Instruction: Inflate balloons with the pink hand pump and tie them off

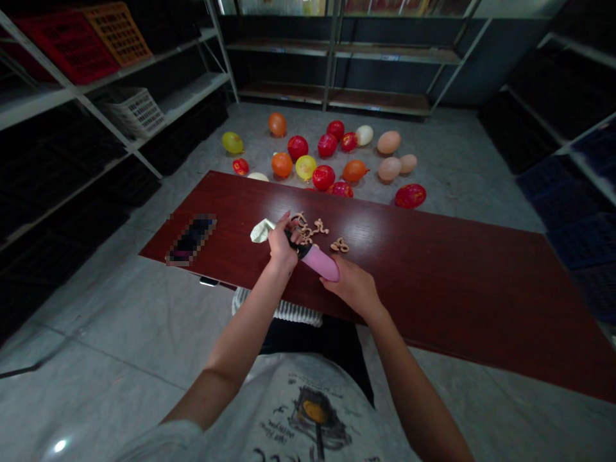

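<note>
A pink hand pump (321,262) with a black nozzle lies slanted over the near edge of the dark red table (433,276). My right hand (353,289) grips its lower end. My left hand (282,244) is closed at the nozzle, pinching the neck of a limp pale yellow-white balloon (261,230) that trails to the left. Just beyond my left hand lie several small tan clips (317,228) on the table, one a little apart (339,245).
A dark phone (191,240) lies on the table's left end. Several inflated balloons (323,176), red, orange, yellow and beige, sit on the floor beyond the table. Metal shelving stands left, right and back, with a white basket (135,112) and red and orange crates (91,38).
</note>
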`<state>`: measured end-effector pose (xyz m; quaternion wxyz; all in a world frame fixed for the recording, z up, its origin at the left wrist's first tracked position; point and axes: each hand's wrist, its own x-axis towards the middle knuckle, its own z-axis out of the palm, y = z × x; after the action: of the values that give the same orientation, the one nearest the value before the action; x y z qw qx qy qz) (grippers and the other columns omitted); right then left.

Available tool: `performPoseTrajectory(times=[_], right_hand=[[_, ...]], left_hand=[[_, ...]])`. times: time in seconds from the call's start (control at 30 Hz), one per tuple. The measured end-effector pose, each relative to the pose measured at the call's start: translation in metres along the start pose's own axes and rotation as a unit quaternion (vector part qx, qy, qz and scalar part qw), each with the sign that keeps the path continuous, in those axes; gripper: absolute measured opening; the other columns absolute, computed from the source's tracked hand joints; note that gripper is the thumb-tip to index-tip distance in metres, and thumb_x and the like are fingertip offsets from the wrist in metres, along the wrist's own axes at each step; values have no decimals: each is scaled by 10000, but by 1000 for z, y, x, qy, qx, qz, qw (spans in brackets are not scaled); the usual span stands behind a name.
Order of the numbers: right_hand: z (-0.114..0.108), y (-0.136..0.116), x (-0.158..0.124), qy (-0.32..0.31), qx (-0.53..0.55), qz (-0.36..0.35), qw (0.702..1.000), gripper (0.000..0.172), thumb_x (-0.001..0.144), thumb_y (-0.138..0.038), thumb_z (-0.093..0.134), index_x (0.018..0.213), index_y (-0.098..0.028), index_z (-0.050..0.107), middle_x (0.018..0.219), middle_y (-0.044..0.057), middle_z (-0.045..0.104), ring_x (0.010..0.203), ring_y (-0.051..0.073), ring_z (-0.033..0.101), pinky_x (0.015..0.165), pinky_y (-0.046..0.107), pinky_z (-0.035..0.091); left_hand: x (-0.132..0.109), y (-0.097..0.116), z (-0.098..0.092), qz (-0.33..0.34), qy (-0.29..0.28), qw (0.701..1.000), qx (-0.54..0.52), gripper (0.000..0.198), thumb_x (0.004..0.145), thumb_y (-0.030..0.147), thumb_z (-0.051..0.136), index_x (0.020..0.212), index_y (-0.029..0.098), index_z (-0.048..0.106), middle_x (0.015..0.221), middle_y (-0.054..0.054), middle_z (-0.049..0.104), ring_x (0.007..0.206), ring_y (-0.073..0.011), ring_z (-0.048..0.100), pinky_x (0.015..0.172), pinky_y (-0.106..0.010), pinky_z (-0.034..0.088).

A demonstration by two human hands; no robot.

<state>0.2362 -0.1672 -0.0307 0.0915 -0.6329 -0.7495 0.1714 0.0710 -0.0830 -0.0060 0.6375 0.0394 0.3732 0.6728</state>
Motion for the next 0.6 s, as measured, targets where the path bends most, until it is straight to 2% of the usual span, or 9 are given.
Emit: performPoseTrajectory(times=[0.1,0.17,0.23,0.3,0.37,0.47,0.53,0.6], right_hand=[[7,9,-3,72,-61,-5,995,444,831,-408,634,1232,-233,555,1103,90,696,930,243,653,731,313,437],[11,20,-4,116,-101,-20,988,436,841,-384,614,1240,-217,561,1082,96,689,920,240,636,740,313,423],[12,34,-4,150,-139,-38,978,425,860,-378,583,1245,-196,572,1035,101,683,904,243,616,744,319,404],[9,48,-3,171,-168,-53,969,417,880,-387,555,1242,-182,585,994,102,677,883,242,596,744,324,385],[5,60,-1,181,-188,-61,963,418,894,-415,533,1228,-172,601,963,103,672,861,241,576,739,327,369],[0,73,5,200,-210,-65,955,425,912,-459,500,1206,-177,622,928,100,667,839,240,558,724,327,351],[2,78,10,218,-213,-64,950,432,921,-475,481,1201,-181,630,926,97,667,835,237,559,714,323,345],[7,82,14,230,-201,-59,950,434,921,-484,476,1183,-179,641,919,94,670,832,230,565,712,313,346]], left_hand=[[9,12,-1,6,-3,1000,-21,111,862,96,476,883,157,565,734,-28,673,352,-32,275,367,-191,212],[13,20,-1,36,-13,999,-23,123,878,116,470,882,155,587,789,-52,705,354,-31,269,366,-199,218],[18,31,0,71,-21,997,-22,158,927,200,479,894,154,627,786,-58,709,352,-34,264,361,-212,217],[21,42,2,96,-32,995,-18,291,981,339,462,879,151,660,712,-49,679,345,-40,254,353,-225,207],[23,53,5,113,-36,993,-19,438,1000,459,429,783,151,651,612,-27,609,336,-44,244,348,-232,198],[21,65,12,135,-42,990,-29,540,993,512,437,576,171,473,505,10,464,334,-51,238,348,-231,194],[16,68,18,148,-60,987,-28,575,976,522,475,532,185,332,473,30,375,338,-54,232,349,-226,191],[9,65,25,164,-68,984,-15,594,968,520,496,535,189,260,464,43,318,340,-51,222,352,-219,186]])
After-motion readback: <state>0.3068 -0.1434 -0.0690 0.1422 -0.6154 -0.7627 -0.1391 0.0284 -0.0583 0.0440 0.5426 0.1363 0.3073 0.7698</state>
